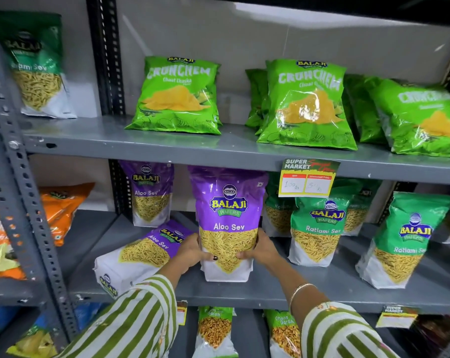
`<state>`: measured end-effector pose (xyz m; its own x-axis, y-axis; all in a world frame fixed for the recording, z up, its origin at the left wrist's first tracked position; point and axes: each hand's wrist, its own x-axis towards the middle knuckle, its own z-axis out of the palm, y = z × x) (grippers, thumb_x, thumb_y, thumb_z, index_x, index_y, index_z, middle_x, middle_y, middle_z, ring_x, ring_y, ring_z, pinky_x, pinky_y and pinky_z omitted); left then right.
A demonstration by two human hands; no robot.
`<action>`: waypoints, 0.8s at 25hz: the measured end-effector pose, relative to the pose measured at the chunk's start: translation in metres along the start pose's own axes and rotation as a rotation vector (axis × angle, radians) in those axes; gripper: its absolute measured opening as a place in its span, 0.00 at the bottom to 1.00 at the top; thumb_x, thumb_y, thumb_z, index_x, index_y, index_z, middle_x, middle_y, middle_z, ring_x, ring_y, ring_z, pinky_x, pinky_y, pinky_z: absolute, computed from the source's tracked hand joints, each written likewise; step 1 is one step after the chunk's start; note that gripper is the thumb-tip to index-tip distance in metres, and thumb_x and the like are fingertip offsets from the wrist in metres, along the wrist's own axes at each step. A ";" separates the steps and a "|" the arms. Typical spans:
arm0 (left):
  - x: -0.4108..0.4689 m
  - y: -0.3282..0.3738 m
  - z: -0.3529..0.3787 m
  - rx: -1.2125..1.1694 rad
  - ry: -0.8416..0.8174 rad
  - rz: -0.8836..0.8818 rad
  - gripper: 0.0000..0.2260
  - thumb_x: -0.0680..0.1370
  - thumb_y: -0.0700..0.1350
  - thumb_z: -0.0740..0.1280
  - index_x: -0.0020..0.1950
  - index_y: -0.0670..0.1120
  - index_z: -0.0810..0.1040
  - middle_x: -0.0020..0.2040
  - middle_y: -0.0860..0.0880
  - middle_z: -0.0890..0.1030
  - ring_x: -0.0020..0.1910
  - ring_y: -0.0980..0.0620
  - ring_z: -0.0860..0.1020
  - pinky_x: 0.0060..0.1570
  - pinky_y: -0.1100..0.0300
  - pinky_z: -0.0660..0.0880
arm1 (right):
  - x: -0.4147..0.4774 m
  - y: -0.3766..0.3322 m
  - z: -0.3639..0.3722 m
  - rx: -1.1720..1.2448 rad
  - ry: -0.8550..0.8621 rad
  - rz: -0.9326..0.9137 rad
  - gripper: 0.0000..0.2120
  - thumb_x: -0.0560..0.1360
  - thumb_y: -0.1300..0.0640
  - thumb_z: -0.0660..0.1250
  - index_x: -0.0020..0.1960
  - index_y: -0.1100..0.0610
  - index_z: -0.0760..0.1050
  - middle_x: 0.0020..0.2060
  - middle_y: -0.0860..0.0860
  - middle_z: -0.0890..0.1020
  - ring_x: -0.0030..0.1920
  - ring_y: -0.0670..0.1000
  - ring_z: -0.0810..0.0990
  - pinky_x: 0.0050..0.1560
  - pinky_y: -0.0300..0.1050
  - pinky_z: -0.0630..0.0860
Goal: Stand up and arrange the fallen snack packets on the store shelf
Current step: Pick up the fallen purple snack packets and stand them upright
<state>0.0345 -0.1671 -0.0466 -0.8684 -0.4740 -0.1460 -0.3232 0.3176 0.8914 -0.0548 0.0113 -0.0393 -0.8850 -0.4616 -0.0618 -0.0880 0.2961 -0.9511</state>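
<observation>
A purple Aloo Sev packet (227, 215) stands upright on the middle grey shelf (270, 290). My left hand (191, 251) grips its lower left side and my right hand (262, 248) grips its lower right side. To its left a second purple Aloo Sev packet (138, 257) lies fallen on its back, partly under my left forearm. A third Aloo Sev packet (150, 195) stands upright at the back of the shelf. Green Ratlami Sev packets (316, 228) stand upright to the right.
Green Crunchem chip bags (178, 95) lean on the upper shelf. A price tag (307, 180) hangs from that shelf's edge. Orange packets (61, 210) sit in the left bay behind a perforated upright post (25, 192). Chana Garam packets (215, 332) fill the lowest shelf.
</observation>
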 end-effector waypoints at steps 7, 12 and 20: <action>0.037 0.016 0.035 0.160 0.092 0.083 0.27 0.62 0.40 0.78 0.58 0.39 0.74 0.59 0.41 0.81 0.57 0.43 0.78 0.52 0.54 0.74 | 0.033 0.013 -0.025 -0.057 0.085 -0.048 0.44 0.55 0.70 0.80 0.67 0.63 0.64 0.57 0.57 0.79 0.58 0.53 0.76 0.61 0.46 0.72; 0.067 0.012 0.061 0.194 0.120 0.086 0.29 0.61 0.39 0.78 0.59 0.40 0.73 0.59 0.40 0.81 0.58 0.43 0.78 0.54 0.52 0.74 | 0.061 0.035 -0.035 -0.107 0.121 -0.023 0.44 0.57 0.69 0.79 0.69 0.63 0.61 0.62 0.59 0.77 0.64 0.57 0.74 0.54 0.38 0.69; 0.069 0.012 0.075 0.223 0.075 0.003 0.33 0.64 0.39 0.76 0.66 0.41 0.67 0.64 0.40 0.77 0.63 0.42 0.75 0.61 0.51 0.73 | 0.066 0.049 -0.042 -0.143 0.062 0.043 0.41 0.61 0.68 0.77 0.68 0.64 0.61 0.63 0.59 0.76 0.64 0.56 0.73 0.58 0.41 0.70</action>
<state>-0.0580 -0.1344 -0.0783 -0.8421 -0.5293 -0.1036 -0.4025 0.4889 0.7740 -0.1364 0.0306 -0.0773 -0.9154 -0.3949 -0.0786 -0.1097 0.4324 -0.8950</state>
